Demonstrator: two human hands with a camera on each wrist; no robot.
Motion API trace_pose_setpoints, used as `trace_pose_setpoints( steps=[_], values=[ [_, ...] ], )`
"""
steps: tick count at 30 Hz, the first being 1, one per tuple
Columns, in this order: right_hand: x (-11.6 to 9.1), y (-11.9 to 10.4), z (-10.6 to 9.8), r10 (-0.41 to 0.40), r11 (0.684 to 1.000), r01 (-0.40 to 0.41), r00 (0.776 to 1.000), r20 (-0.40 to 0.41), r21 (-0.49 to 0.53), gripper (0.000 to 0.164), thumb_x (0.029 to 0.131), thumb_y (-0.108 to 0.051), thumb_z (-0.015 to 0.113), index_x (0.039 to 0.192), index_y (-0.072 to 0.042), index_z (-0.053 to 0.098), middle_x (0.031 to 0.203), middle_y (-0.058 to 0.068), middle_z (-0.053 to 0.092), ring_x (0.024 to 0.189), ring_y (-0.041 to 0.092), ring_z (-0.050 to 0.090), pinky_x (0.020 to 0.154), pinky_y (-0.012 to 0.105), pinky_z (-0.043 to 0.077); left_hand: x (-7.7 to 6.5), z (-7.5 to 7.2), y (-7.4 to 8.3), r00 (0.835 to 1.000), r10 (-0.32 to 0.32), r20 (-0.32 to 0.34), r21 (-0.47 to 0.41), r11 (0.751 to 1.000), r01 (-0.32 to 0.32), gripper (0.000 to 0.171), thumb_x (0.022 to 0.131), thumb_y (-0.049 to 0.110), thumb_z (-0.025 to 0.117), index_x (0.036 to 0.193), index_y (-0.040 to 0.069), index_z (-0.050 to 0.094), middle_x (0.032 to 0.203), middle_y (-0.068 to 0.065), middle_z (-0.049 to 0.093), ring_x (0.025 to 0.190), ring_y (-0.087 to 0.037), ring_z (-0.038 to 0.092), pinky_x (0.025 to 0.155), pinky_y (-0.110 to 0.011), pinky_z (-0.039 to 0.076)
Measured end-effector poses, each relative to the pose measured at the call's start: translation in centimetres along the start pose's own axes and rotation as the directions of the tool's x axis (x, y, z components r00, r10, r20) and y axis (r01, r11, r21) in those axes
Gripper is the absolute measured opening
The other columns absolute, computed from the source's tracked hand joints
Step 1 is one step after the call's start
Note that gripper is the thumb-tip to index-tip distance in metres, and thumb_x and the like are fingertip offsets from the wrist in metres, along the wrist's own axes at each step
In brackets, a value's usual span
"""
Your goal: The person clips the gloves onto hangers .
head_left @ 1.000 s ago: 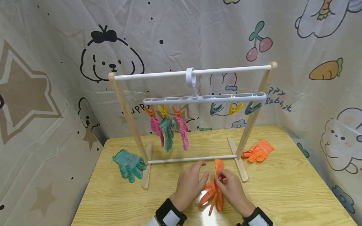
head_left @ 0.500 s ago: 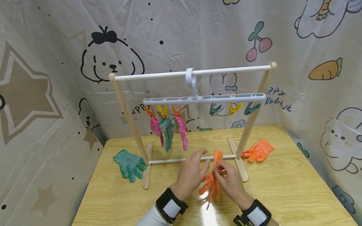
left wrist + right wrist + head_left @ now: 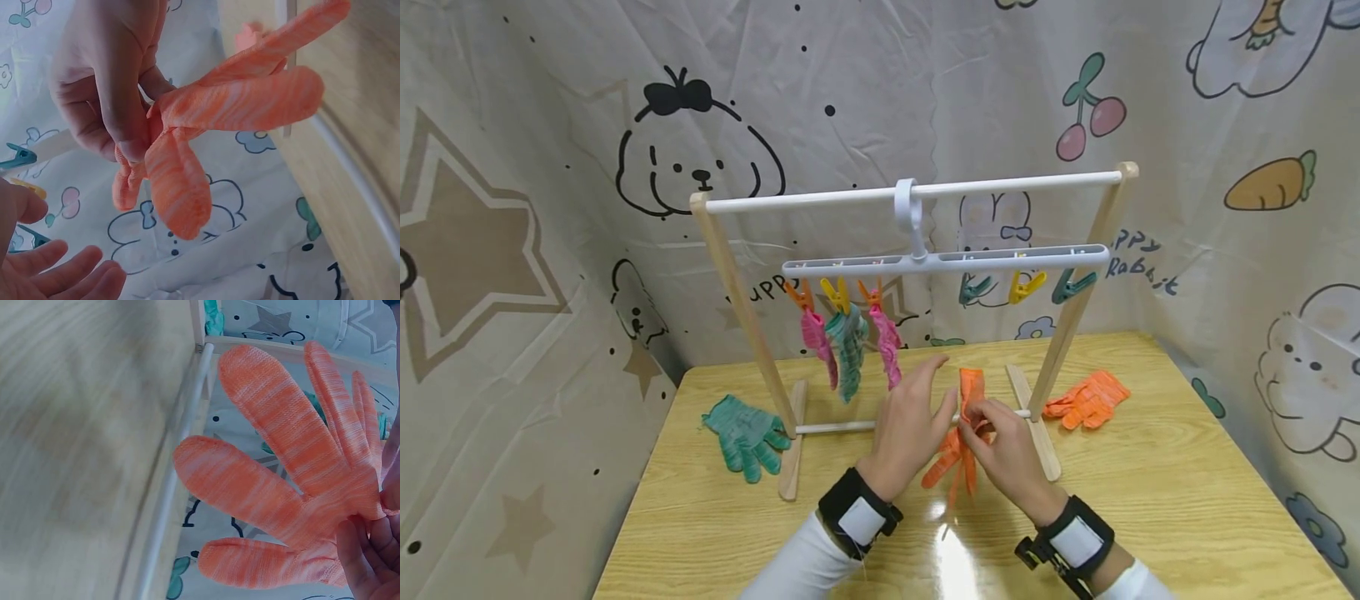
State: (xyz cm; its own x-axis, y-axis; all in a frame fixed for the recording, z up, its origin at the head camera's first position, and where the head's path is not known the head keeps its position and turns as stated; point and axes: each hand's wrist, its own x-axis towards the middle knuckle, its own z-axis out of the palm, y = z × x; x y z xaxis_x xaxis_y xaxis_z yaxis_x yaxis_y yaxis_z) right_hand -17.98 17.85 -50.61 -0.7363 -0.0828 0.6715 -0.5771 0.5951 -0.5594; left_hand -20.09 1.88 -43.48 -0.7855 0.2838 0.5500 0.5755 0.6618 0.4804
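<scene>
Right hand (image 3: 1003, 442) pinches orange glove (image 3: 319, 500) mid-length — likely why its lower half dangles; left hand (image 3: 910, 427) spread just beside, holding nothing.

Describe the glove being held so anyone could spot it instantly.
Find the wooden rack on the table. Near its low white crossbar, the right hand pinches an orange glove. Unlike the green glove, it's orange; unlike the other orange glove, it's off the table.

One left hand (image 3: 912, 425), one right hand (image 3: 1009, 450), two orange gloves (image 3: 972, 385), one green glove (image 3: 742, 435), two pink hanging textiles (image 3: 888, 342), one green hanging textile (image 3: 848, 352), six clothespins (image 3: 1025, 290) (two orange, two yellow, two teal), one rack (image 3: 811, 200) and one hanger (image 3: 865, 266) are visible.
</scene>
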Motion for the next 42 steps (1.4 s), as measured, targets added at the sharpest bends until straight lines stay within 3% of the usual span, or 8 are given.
trace_pose_setpoints(
  steps=[7, 17, 22, 25, 30, 33, 37, 42],
  values=[
    [1.3, -0.1, -0.1, -0.054, 0.998, 0.055, 0.998, -0.025, 0.02, 0.021, 0.081, 0.008, 0.077, 0.087, -0.007, 0.064, 0.078, 0.002, 0.063, 0.07, 0.01, 0.062, 0.059, 0.022, 0.056, 1.9, -0.4, 0.3, 0.999, 0.001, -0.036, -0.002, 1.0, -0.001, 0.045, 0.098, 0.025, 0.065, 0.138, 0.005, 0.057, 0.135, -0.012, 0.066, 0.106, -0.026, 0.072, 0.082, -0.038, 0.061],
    [2.6, -0.2, -0.9, -0.081, 0.997, 0.081, 0.996, -0.022, -0.011, 0.02, 0.082, 0.006, 0.078, 0.089, -0.007, 0.064, 0.08, 0.005, 0.065, 0.071, 0.013, 0.063, 0.061, 0.027, 0.058, 4.1, -0.7, 1.5, 0.999, 0.006, -0.033, 0.053, 0.999, -0.004, 0.056, 0.101, 0.032, 0.062, 0.146, 0.001, 0.05, 0.143, -0.014, 0.061, 0.125, -0.027, 0.064, 0.093, -0.04, 0.059],
    [3.1, -0.1, -1.3, -0.088, 0.996, 0.087, 0.995, -0.037, -0.019, 0.019, 0.082, 0.006, 0.077, 0.089, -0.007, 0.065, 0.081, 0.005, 0.065, 0.072, 0.014, 0.064, 0.062, 0.028, 0.059, 5.4, -0.2, 1.8, 0.996, 0.021, -0.087, 0.102, 0.995, -0.013, 0.057, 0.1, 0.035, 0.063, 0.144, 0.001, 0.051, 0.139, -0.013, 0.064, 0.112, -0.026, 0.071, 0.079, -0.033, 0.062],
    [3.5, -0.2, -1.5, -0.083, 0.997, 0.083, 0.996, -0.043, -0.011, 0.019, 0.082, 0.007, 0.077, 0.089, -0.006, 0.065, 0.081, 0.006, 0.065, 0.072, 0.015, 0.064, 0.062, 0.029, 0.059, 6.2, -0.1, 1.9, 0.992, 0.032, -0.121, 0.105, 0.994, -0.02, 0.057, 0.099, 0.036, 0.066, 0.142, 0.001, 0.053, 0.134, -0.012, 0.067, 0.088, -0.022, 0.073, 0.062, -0.025, 0.057],
    [3.9, -0.3, -1.7, -0.077, 0.997, 0.077, 0.996, -0.035, -0.014, 0.018, 0.083, 0.006, 0.077, 0.089, -0.007, 0.065, 0.082, 0.005, 0.066, 0.073, 0.014, 0.063, 0.063, 0.029, 0.059, 7.5, 0.0, 2.1, 0.988, -0.016, -0.154, 0.076, 0.997, 0.028, 0.054, 0.097, 0.041, 0.067, 0.136, 0.005, 0.058, 0.085, -0.008, 0.072, 0.048, -0.012, 0.043, 0.042, -0.019, 0.026],
    [4.0, -0.4, -1.7, -0.08, 0.997, 0.08, 0.996, -0.03, -0.015, 0.017, 0.083, 0.005, 0.077, 0.089, -0.007, 0.065, 0.082, 0.005, 0.066, 0.073, 0.014, 0.063, 0.063, 0.029, 0.059, 8.2, 0.0, 2.3, 0.985, -0.066, -0.158, 0.067, 0.995, 0.077, 0.054, 0.095, 0.047, 0.068, 0.133, 0.009, 0.062, 0.072, -0.007, 0.068, 0.045, -0.012, 0.04, 0.041, -0.019, 0.021],
    [4.1, -0.4, -1.7, -0.077, 0.997, 0.077, 0.996, -0.037, -0.003, 0.017, 0.083, 0.005, 0.077, 0.088, -0.007, 0.065, 0.081, 0.005, 0.065, 0.073, 0.014, 0.062, 0.063, 0.028, 0.059, 9.0, 0.1, 2.7, 0.984, -0.081, -0.161, 0.052, 0.995, 0.09, 0.054, 0.091, 0.05, 0.071, 0.129, 0.012, 0.065, 0.086, -0.009, 0.076, 0.048, -0.014, 0.05, 0.041, -0.019, 0.024],
    [4.2, -0.4, -1.6, -0.072, 0.997, 0.072, 0.996, -0.045, -0.003, 0.017, 0.083, 0.005, 0.077, 0.088, -0.007, 0.065, 0.081, 0.005, 0.065, 0.073, 0.014, 0.062, 0.063, 0.029, 0.059, 9.7, 0.1, 3.1, 0.984, -0.085, -0.158, 0.057, 0.994, 0.095, 0.054, 0.089, 0.053, 0.072, 0.126, 0.014, 0.067, 0.073, -0.006, 0.071, 0.046, -0.012, 0.043, 0.042, -0.018, 0.021]
  ],
)
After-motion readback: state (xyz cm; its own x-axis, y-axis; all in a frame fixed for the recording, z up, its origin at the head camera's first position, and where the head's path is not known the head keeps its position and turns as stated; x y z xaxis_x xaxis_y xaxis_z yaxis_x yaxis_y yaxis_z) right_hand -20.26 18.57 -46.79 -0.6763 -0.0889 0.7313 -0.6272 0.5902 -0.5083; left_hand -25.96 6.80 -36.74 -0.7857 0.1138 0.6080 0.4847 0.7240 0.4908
